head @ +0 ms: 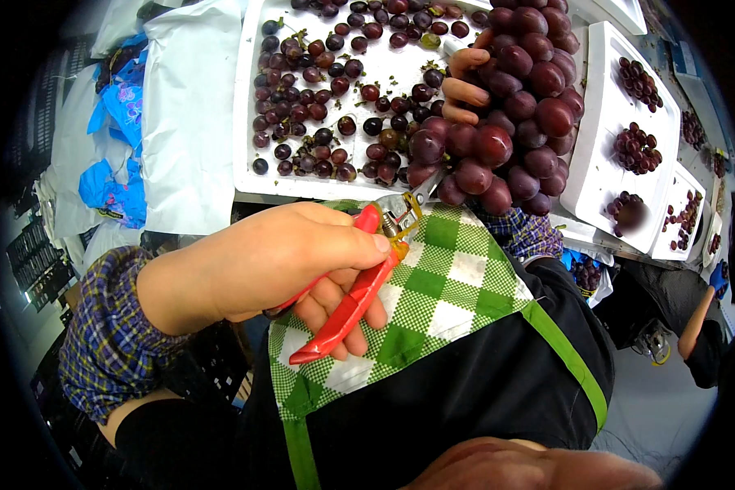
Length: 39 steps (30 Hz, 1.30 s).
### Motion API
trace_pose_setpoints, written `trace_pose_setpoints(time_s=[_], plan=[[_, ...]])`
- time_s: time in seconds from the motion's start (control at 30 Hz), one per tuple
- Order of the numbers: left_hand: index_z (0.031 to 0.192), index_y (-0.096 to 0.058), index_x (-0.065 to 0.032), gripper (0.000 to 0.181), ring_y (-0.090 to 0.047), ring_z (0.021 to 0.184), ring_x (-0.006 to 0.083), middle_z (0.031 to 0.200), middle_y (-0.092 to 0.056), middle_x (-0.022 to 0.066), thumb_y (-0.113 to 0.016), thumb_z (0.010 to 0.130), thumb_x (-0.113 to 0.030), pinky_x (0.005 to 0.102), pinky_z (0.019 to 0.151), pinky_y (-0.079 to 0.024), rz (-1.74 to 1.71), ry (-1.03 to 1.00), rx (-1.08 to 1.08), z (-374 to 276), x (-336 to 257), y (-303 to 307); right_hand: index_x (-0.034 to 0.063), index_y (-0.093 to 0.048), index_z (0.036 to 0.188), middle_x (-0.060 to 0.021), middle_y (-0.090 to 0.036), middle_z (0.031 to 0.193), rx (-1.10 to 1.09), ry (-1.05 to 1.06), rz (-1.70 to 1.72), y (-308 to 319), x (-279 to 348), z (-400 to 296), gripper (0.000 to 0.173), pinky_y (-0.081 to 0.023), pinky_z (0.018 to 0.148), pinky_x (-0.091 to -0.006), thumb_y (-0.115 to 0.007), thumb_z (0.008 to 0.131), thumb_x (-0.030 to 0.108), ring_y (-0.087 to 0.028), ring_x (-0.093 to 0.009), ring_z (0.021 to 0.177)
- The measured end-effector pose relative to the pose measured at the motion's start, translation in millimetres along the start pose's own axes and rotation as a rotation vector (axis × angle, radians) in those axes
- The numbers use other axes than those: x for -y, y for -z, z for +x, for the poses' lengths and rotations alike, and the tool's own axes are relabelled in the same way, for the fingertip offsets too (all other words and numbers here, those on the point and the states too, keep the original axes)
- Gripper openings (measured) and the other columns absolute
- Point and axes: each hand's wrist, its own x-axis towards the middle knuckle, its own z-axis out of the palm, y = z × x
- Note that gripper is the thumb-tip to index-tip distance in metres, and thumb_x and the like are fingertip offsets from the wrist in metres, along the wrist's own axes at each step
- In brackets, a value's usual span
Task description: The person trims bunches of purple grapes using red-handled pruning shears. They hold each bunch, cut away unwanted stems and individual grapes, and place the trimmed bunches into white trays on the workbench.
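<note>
My left hand (294, 263) grips red-handled pruning shears (349, 312), its thumb along the upper handle. Their metal tip reaches in among the berries at the lower left of a large bunch of dark red grapes (520, 110). Whether the blades are apart there is hidden by the berries. My right hand (465, 86) holds the bunch up from behind; only its fingers show, curled round the left side. Under the bunch lies a white foam tray (245, 122), scattered with small loose grapes (306, 110) and bits of stem.
White paper bags (190, 110) and crumpled blue wrappers (119, 110) lie left of the tray. At the right, another white tray (594, 135) carries several small grape bunches (637, 150). Beyond it, another person's blue-gloved hand (718, 278) shows. A green checked apron (435, 269) covers my lap.
</note>
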Motion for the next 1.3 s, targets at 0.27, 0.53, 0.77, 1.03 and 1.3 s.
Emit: trace_pose_setpoints(time_s=[0.27,0.53,0.77,1.03,1.3], plan=[[0.109,-0.053,0.0064,0.039,-0.067,0.062,0.0264,0.081,-0.065,0.0186,-0.045,0.098,-0.03,0.0316,0.055,-0.056,0.085,-0.023,-0.031,-6,7,2,0.0122,-0.044,0.128,-0.0024,-0.051,0.115,-0.086,-0.019,0.109,-29,-17,10,0.049,-0.045,0.077,-0.0363,-0.062,0.088,0.034,-0.051,-0.019,0.09],[0.11,-0.052,0.0077,0.039,-0.066,0.057,0.0246,0.077,-0.064,0.0184,-0.045,0.096,-0.028,0.0303,0.05,-0.054,0.06,-0.129,-0.175,-30,36,17,0.0122,-0.044,0.125,-0.0026,-0.052,0.111,-0.209,0.127,0.094,-15,-12,7,0.046,-0.046,0.08,-0.0353,-0.062,0.088,0.033,-0.051,-0.019,0.093],[0.109,-0.054,0.0046,0.036,-0.062,0.053,0.0188,0.073,-0.063,0.0124,-0.044,0.098,-0.028,0.0257,0.048,-0.05,-0.019,-0.31,-0.353,-31,72,43,0.0112,-0.044,0.128,-0.0039,-0.052,0.115,-0.275,0.178,-0.187,-2,5,-3,0.044,-0.046,0.085,-0.0363,-0.058,0.091,0.029,-0.052,-0.02,0.098],[0.107,-0.05,-0.0004,0.03,-0.058,0.052,0.0186,0.072,-0.06,0.0108,-0.046,0.098,-0.029,0.0286,0.047,-0.048,0.067,-0.417,-0.687,18,115,81,0.0101,-0.043,0.13,-0.0053,-0.051,0.12,-0.282,0.123,-0.386,-4,6,-10,0.041,-0.046,0.091,-0.0373,-0.053,0.093,0.025,-0.052,-0.02,0.105],[0.123,-0.049,0.0067,0.047,-0.057,0.1,0.0419,0.107,-0.059,0.0268,-0.061,0.086,-0.02,0.0439,0.088,-0.046,0.927,-0.542,-1.299,63,143,120,0.009,-0.042,0.132,-0.0068,-0.051,0.125,-0.256,0.063,-0.579,-11,-7,-21,0.039,-0.046,0.096,-0.0384,-0.049,0.095,0.021,-0.053,-0.021,0.111]])
